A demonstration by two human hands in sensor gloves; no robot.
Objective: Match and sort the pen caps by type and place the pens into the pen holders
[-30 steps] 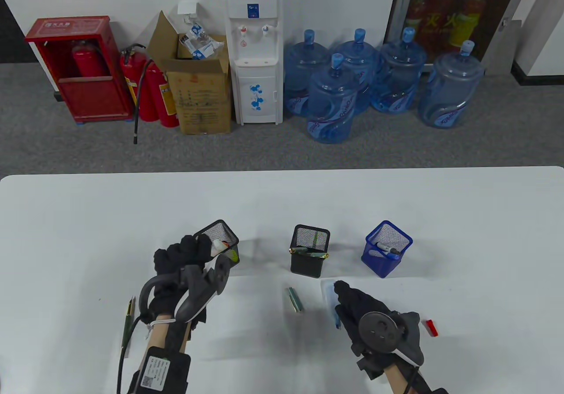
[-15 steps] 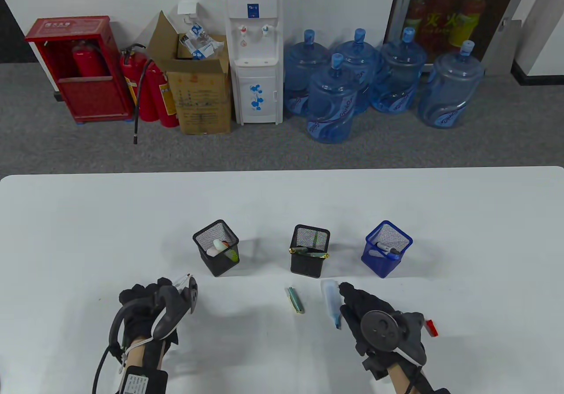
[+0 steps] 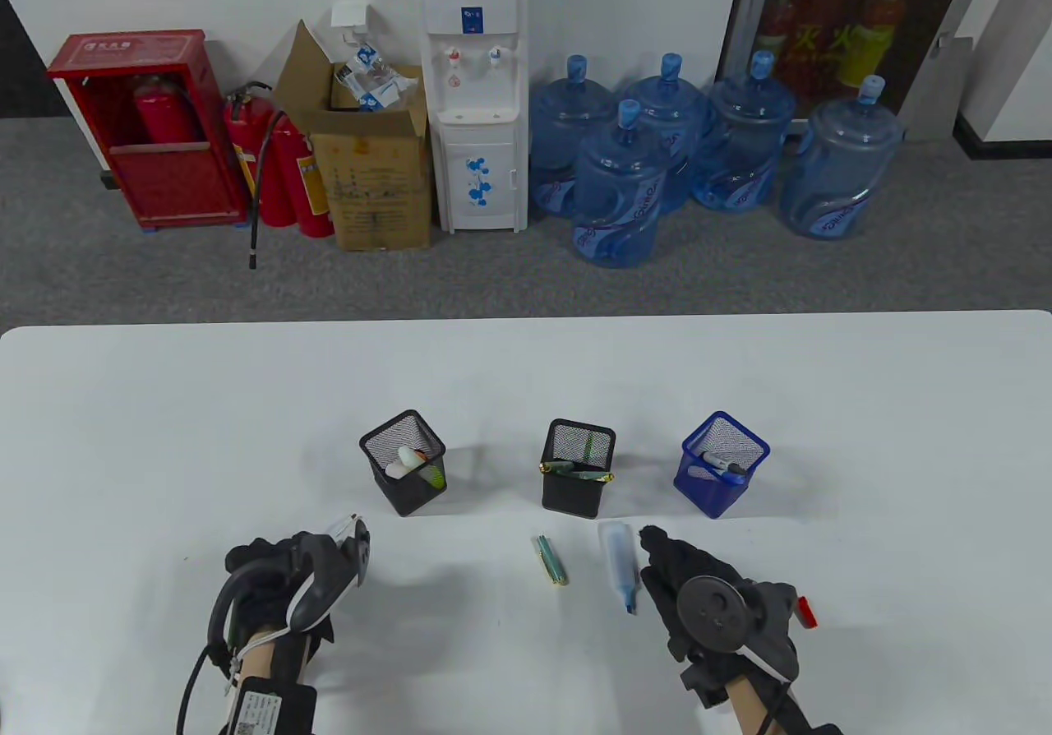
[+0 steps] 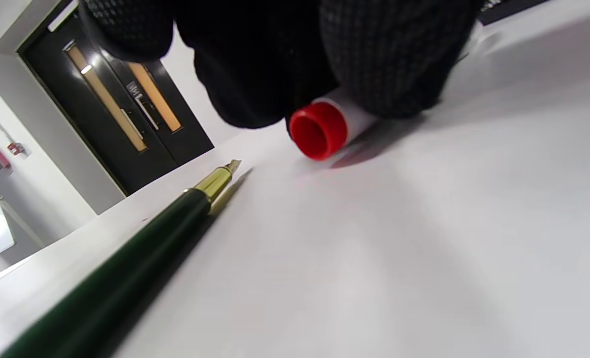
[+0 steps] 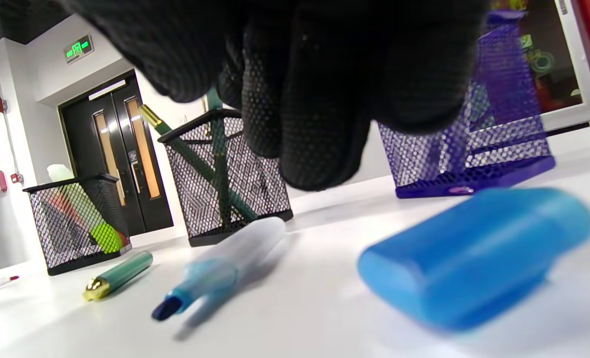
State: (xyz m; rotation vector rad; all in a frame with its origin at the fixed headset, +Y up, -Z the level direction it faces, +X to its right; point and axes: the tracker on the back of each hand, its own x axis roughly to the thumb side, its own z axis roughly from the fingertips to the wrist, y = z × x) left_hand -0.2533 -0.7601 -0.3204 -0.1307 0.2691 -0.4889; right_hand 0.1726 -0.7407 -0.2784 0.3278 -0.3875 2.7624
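Observation:
My left hand [image 3: 261, 558] lies low on the table in front of the left black holder [image 3: 404, 472], its fingers [image 4: 374, 59] curled over a white pen with a red end [image 4: 325, 127]; the pen's tip [image 3: 345, 524] pokes out past the tracker. An uncapped green fountain pen [image 4: 126, 258] lies beside it. My right hand [image 3: 670, 562] hovers with fingers [image 5: 320, 124] holding nothing, just right of an uncapped blue highlighter [image 3: 620, 564]. The highlighter's blue cap [image 5: 474, 258] lies under that hand. A green cap [image 3: 551, 560] lies between the hands and a red cap [image 3: 806, 612] to the right.
The middle black holder [image 3: 578, 478] holds green pens, the blue holder [image 3: 721, 464] a marker, and the left holder highlighters. All three stand in a row just beyond the hands. Bare white table [image 3: 526, 373] stretches behind them.
My left hand pulled back from the left black holder and dropped onto the white pen near the front. My right hand slid slightly right, off the blue highlighter.

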